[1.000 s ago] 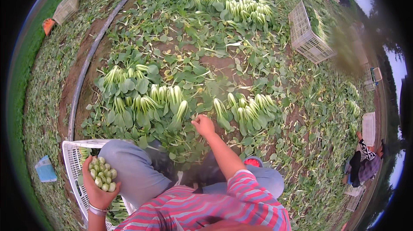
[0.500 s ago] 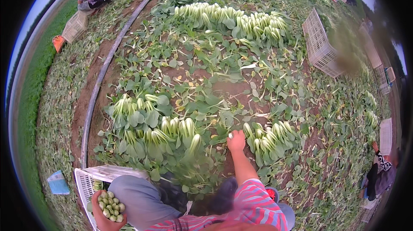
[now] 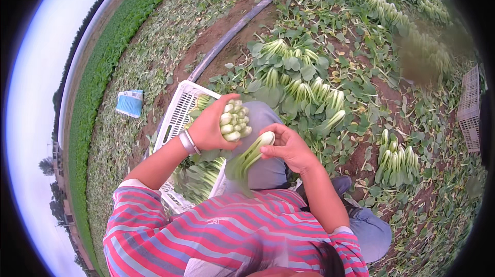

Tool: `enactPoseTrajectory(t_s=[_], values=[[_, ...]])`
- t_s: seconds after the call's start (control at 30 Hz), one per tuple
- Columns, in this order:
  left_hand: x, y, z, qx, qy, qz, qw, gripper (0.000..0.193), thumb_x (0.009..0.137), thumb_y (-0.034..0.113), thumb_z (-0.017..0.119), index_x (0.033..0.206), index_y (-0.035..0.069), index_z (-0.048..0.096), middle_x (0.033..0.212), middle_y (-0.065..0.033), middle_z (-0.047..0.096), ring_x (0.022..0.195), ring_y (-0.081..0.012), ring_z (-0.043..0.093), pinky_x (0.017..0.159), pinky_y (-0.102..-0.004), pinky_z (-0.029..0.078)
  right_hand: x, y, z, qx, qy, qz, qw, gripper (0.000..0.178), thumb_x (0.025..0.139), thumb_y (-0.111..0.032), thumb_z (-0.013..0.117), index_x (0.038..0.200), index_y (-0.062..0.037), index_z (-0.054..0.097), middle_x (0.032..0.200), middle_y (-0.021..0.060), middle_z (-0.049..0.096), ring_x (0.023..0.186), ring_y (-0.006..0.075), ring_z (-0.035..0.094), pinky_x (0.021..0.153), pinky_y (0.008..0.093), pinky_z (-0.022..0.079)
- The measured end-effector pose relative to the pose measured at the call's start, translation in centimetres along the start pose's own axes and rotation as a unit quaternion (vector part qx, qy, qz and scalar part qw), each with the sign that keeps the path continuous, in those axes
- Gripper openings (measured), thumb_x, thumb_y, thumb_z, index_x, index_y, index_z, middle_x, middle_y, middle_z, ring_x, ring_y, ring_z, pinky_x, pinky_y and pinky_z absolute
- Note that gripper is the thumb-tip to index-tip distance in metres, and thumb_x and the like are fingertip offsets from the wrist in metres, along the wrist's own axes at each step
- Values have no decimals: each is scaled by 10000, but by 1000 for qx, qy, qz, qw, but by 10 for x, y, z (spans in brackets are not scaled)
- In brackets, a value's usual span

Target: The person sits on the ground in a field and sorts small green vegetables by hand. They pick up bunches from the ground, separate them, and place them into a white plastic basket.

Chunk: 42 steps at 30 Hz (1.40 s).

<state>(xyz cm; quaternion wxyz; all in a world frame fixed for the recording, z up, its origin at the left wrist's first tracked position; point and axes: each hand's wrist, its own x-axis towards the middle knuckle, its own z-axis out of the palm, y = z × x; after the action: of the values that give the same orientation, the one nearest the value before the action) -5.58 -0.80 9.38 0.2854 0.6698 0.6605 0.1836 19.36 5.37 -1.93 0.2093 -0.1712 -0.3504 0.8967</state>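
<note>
One leafy green (image 3: 252,153) is pinched, pale base up, in the grip of the right hand (image 3: 290,149), just beside a bunch of greens (image 3: 235,122) clasped by the left hand (image 3: 209,126) near the white crate (image 3: 178,109), with more heads (image 3: 397,164) lying on the ground (image 3: 386,94).

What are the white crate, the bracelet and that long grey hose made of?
White crate: probably hard plastic, with neat, evenly spaced slots.
Bracelet: likely smooth metal, because it looks silvery and shiny.
Long grey hose: plastic or rubber, perhaps; it looks dull, but I can't tell which.
</note>
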Motion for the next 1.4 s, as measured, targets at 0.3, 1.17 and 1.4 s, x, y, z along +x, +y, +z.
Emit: enactPoseTrajectory(t_s=[0.3, 1.17, 1.4], values=[[-47, 2, -14, -24, -56, 3, 998, 1335, 473, 460, 1071, 1532, 77, 354, 1344, -154, 647, 1255, -290, 636, 1114, -418, 491, -16, 68, 76, -118, 115, -102, 981, 341, 919, -75, 820, 1160, 12, 596, 1058, 89, 716, 928, 143, 714, 797, 301, 583], [-1, 44, 94, -66, 66, 200, 975, 873, 727, 184, 862, 1467, -12, 441, 1349, -208, 590, 1219, -388, 616, 1009, -471, 509, 1, 13, 59, -561, 212, -434, 672, 728, 1000, -606, 561, 1488, -76, 454, 1555, 224, 365, 1463, 497, 310, 1218, 642, 214], [-13, 24, 93, 16, 69, 160, 985, 1135, 646, 33, 825, 1629, 17, 258, 1400, -152, 553, 1263, -290, 587, 1115, -413, 463, -240, -27, -67, -348, 490, -499, 624, 193, 1015, -138, 640, 1161, -25, 696, 1089, 113, 680, 1015, 236, 631, 906, 367, 487]])
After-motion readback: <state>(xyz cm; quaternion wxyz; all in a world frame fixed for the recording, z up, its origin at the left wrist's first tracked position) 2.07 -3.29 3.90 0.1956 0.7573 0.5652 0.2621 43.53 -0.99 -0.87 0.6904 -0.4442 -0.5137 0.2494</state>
